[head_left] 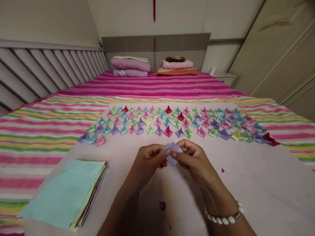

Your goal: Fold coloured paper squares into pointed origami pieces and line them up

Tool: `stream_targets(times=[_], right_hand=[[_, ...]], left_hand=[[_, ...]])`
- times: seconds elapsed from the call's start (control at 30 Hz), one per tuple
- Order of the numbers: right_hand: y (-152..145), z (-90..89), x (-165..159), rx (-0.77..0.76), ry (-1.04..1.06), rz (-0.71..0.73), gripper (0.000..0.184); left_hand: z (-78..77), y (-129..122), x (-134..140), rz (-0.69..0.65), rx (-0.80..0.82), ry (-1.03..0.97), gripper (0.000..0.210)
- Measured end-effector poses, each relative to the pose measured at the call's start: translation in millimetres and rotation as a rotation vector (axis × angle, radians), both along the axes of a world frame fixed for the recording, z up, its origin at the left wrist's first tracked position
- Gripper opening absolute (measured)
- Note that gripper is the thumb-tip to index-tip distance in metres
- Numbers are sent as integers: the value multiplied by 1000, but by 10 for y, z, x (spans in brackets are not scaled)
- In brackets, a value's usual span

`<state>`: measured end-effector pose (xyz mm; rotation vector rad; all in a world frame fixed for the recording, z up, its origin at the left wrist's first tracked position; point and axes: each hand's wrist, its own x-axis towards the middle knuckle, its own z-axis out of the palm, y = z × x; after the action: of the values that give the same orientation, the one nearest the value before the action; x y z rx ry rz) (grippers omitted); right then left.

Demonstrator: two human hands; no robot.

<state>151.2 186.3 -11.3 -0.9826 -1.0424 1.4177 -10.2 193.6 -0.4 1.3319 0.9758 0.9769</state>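
Observation:
A small piece of folded lilac paper is held up between my two hands, over the middle of the pale board. My left hand pinches its left side, thumb on the near face. On the right side my right hand grips it the same way, with the thumb across the front; a white beaded bracelet circles that wrist. Beyond the hands stand several rows of small folded paper boats in pink, green, blue, purple, yellow and red. Some fingertips are hidden behind the paper.
A stack of coloured paper sheets, light blue on top, lies at the left. Small red petals dot the pale board. A striped bedspread, folded bedding and a slatted rail surround it.

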Motion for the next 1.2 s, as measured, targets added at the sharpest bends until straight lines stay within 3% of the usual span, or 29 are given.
stream_targets(times=[0.23,0.5,0.7,1.2], right_hand=[[-8,3,5,-6,24,-24,23],[-18,-17,-56,-22,93,-59,15],[-33,10,-72,-55,195,-44,12],[-43,73,-70,-21,253,-10,10]], left_hand=[[-36,-11,-40,-62,-11,-82,28],[-97,7,45,112,-29,-135,21],[-112,-15,57,164,-38,-219,14],[-47,-49,81,126,-134,-332,18]])
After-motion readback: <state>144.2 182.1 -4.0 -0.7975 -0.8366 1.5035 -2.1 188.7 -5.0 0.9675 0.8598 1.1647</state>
